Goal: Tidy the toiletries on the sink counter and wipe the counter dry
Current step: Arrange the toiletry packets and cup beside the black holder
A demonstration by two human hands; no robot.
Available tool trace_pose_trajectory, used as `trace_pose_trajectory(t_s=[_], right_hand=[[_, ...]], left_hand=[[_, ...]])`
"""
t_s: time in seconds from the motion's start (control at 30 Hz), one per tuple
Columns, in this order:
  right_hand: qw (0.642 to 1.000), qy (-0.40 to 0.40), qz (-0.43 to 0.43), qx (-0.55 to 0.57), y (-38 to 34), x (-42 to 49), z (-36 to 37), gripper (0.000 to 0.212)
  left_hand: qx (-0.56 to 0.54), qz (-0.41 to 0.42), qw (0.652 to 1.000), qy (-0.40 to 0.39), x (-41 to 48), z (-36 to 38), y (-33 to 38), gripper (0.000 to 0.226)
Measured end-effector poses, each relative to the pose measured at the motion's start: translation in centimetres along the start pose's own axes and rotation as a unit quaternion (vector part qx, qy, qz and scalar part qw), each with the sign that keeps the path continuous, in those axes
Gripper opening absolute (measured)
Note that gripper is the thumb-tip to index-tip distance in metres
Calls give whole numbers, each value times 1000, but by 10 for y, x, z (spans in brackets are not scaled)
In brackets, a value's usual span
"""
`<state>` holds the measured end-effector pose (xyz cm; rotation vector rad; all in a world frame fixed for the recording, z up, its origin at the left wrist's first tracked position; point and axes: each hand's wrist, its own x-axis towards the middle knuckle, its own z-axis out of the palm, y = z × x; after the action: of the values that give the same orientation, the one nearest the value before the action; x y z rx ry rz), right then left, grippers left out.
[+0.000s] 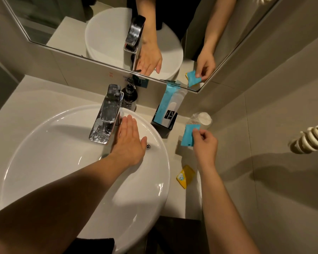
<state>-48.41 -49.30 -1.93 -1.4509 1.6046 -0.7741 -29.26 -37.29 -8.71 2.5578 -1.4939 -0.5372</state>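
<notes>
My right hand point(205, 143) pinches a small blue sachet point(188, 135) by its upper right corner, just above the counter point(180, 202) right of the basin. My left hand point(129, 142) lies flat and open over the white round basin point(44, 158), fingers together, next to the chrome tap point(106, 114). A yellow sachet point(185, 176) lies on the counter near the basin's right rim. A black holder point(164, 123) at the back carries tall blue-and-white packets point(170, 101). A clear wrapped cup point(200, 120) lies behind the blue sachet.
A dark pump bottle point(130, 98) stands behind the tap against the wall. The mirror point(99, 24) above the counter reflects both hands. A tiled wall closes the right side, with a white coiled cord point(310, 138) hanging on it.
</notes>
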Motion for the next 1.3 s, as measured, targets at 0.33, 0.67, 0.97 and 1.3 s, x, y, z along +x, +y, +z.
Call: trace_pose_trajectory(t_s=[0.33, 0.67, 0.97, 1.3], right_hand=[[991, -64, -55, 104, -56, 1, 31, 14], [967, -117, -199, -104, -52, 15, 57, 13], [955, -127, -166, -209, -36, 13, 70, 9], [919, -100, -187, -332, -31, 20, 76, 11]], left_hand=[[-5, 0, 1000, -8, 3, 4, -1, 76], [-7, 0, 1000, 0, 3, 4, -1, 77], [-2, 3, 1000, -6, 0, -2, 2, 76], [-1, -1, 1000, -1, 0, -1, 1, 77]])
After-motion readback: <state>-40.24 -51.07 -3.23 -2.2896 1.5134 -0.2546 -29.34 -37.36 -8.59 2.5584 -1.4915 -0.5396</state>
